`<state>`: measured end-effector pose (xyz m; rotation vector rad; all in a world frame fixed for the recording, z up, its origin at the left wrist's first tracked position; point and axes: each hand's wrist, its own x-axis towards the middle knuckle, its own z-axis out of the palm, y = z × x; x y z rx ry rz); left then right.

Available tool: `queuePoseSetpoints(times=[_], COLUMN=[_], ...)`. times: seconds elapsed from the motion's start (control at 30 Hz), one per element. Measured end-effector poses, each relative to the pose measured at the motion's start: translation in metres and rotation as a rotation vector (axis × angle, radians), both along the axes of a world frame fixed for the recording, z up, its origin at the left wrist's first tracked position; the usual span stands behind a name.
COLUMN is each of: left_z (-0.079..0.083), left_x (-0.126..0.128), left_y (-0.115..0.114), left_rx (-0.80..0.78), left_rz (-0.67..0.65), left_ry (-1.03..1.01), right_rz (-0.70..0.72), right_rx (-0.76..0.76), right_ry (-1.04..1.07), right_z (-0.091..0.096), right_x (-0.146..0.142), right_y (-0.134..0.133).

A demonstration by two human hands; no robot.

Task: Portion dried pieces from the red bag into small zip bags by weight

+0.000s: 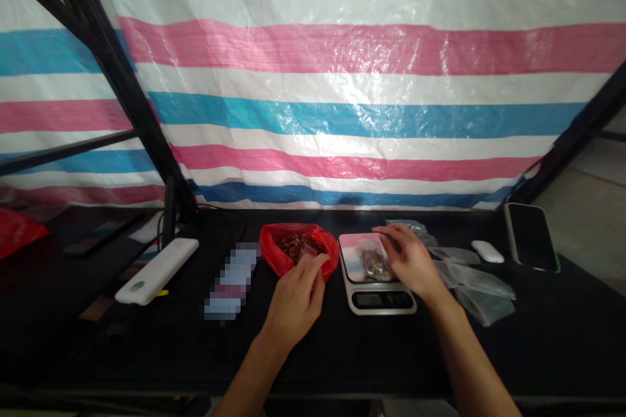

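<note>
Spillage threatens if your left hand (298, 300), fingers bunched over the red bag (275, 262) left of the scale (347, 257), tips it. Your right hand (411, 262), loosely curled at the clear bag (375, 262) on the scale, could skew readings by leaning; I can't confirm either grip or read any writing.

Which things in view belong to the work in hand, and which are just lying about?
Apparently in use:
red bag of brown bits, at the left hand
scale
filled clear bag on it, by the right hand
flat clear bags, probably

Seemingly just lying about:
long white device
pixelated phone-like thing
small white rounded object
phone at far right
</note>
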<state>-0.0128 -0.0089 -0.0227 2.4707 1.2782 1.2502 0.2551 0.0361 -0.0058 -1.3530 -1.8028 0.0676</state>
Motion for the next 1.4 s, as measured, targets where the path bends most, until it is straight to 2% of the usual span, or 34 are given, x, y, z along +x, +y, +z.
queuePoseSetpoints(times=[0.27, 0.4, 0.5, 0.6, 0.7, 0.8, 0.93, 1.03, 1.13, 1.27, 1.4], left_z=[0.004, 0.007, 0.009, 0.010, 0.011, 0.014, 0.015, 0.011, 0.008, 0.016, 0.028], left_x=[0.000, -0.003, -0.004, -0.002, 0.004, 0.014, 0.027, 0.025, 0.015, 0.007, 0.010], left_y=[-0.003, -0.008, -0.012, -0.017, -0.021, -0.021, -0.015, -0.006, 0.003, 0.009, 0.007], left_rx=[0.000, -0.066, -0.132, -0.227, -0.368, -0.575, -0.723, -0.803, -0.903, -1.130, -1.250], left_rz=[-0.025, -0.065, -0.094, -0.106, -0.093, -0.201, -0.314, -0.254, -0.159, -0.305, -0.432], left_ry=[-0.027, -0.080, -0.173, -0.341, -0.586, -0.895, -1.287, -1.462, -1.575, -1.750, -1.964], right_rz=[0.000, 0.037, 0.136, 0.298, 0.314, 0.345, 0.440, 0.460, 0.394, 0.372, 0.348], right_rx=[-0.071, -0.083, -0.092, -0.032, 0.133, 0.143, 0.042, 0.045, 0.142, 0.237, 0.161], right_ry=[-0.127, -0.113, -0.104, -0.118, -0.129, -0.186, -0.263, -0.187, -0.082, -0.068, -0.231], right_z=[-0.008, 0.000, 0.024, 0.061, 0.093, 0.107, 0.098, 0.084, 0.068, 0.051, 0.050], right_x=[-0.006, -0.010, -0.017, -0.031, -0.055, -0.085, -0.120, -0.131, -0.131, -0.123, -0.119], right_y=[0.013, 0.012, 0.005, -0.011, -0.029, -0.035, -0.024, -0.018, -0.018, -0.019, -0.020])
